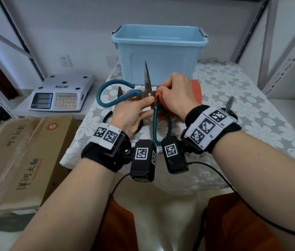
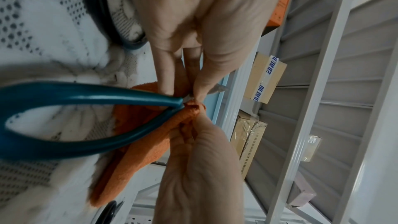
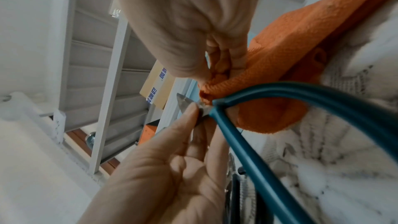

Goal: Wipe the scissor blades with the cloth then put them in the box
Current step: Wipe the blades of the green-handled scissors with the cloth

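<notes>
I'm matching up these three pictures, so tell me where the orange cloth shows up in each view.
Head: the orange cloth lies at centre, bunched under the right hand in front of the blue box.
Left wrist: lower centre, below the left hand.
Right wrist: upper right.
Shared landmark: the teal scissors handle beside the cloth.
</notes>
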